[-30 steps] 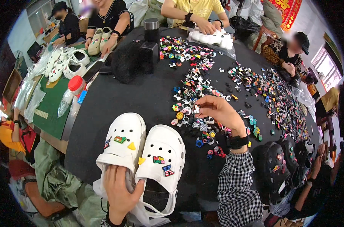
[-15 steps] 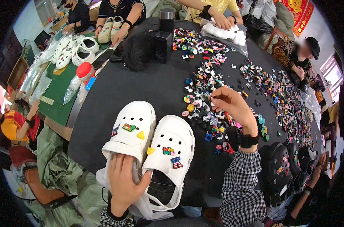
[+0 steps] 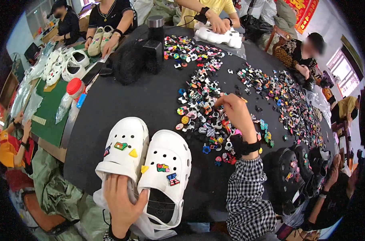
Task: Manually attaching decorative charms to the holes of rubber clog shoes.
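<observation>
A pair of white clogs stands side by side in front of me, the left clog (image 3: 126, 138) and the right clog (image 3: 166, 154). Both carry small charms in their top holes, including a yellow triangle (image 3: 133, 152) and a flag-patterned letter (image 3: 173, 179). My left hand (image 3: 121, 203) has its fingers tucked into the left clog's opening, thumb against the right clog, gripping the pair. Thin white wrapping (image 3: 144, 225) hangs beneath. Over a heap of shoe charms (image 3: 206, 90), my right hand (image 3: 235, 114) points down with bent fingers closed together; its fingertips are partly hidden.
More charms (image 3: 290, 100) spread over the black table (image 3: 98, 104) toward the right. Black clogs (image 3: 288, 172) stand at the right edge. A dark bottle (image 3: 155, 32) rises at the back. Several people work around the table; one handles white clogs (image 3: 218, 36).
The whole view has shifted, so most things sit further left. My right hand has turned from a visible pinch to palm-down over the charms. The left hand keeps its hold.
</observation>
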